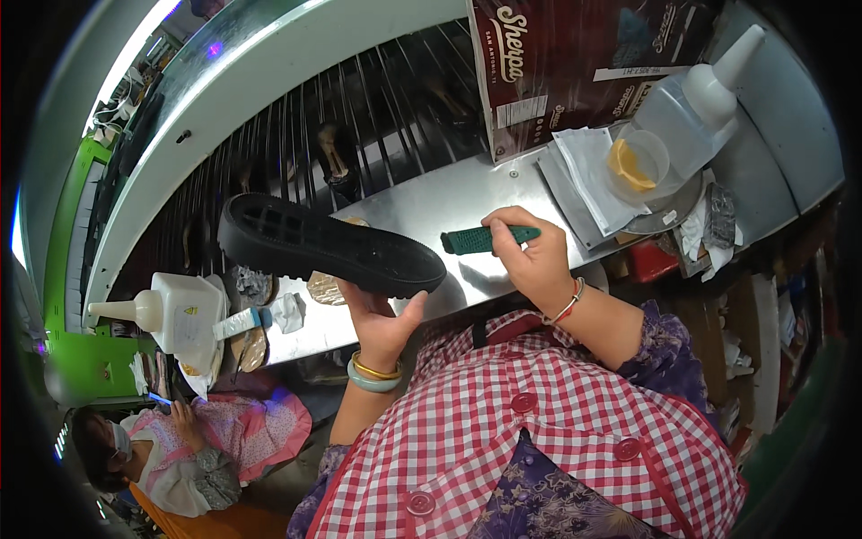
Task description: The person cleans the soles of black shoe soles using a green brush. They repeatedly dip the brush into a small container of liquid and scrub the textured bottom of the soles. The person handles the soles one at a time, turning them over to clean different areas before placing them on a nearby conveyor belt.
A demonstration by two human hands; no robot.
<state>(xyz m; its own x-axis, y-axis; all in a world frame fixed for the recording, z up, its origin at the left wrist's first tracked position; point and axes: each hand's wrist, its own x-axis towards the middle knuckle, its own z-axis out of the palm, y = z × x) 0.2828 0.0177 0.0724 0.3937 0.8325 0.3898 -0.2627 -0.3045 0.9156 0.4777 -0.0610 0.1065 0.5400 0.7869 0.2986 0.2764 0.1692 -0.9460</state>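
Wearing a red-and-white checked apron (539, 431) over a purple patterned top, the person fills the lower frame. Left hand (382, 323) palm up, fingers curled around the underside of a black shoe sole (328, 244), gripping it near the toe end; sole held above the bench edge, inner side up, heel end pointing to the person's left, grid cavities visible in the heel. Left wrist has a gold bangle and a pale green bangle (374, 377). Right hand (534, 256) closed around a green-handled brush (489, 238), handle sticking out to the left, just beside the sole's toe, not touching it. Red-and-white bracelet on the right wrist.

Steel workbench (431, 202) under both hands. On it, right side: clear cup with yellow stuff inside (636, 163), grey plastic sheets, white squeeze bottle (709, 94). Left end: another white squeeze bottle (171, 310) lying on its side, crumpled scraps near it. Dark red cardboard box (575, 63) stands at the bench's back. Beyond that, a rack conveyor of dark metal rods (296, 135). Lower left, another person in a floral top and mask (189, 449), seated, well apart.
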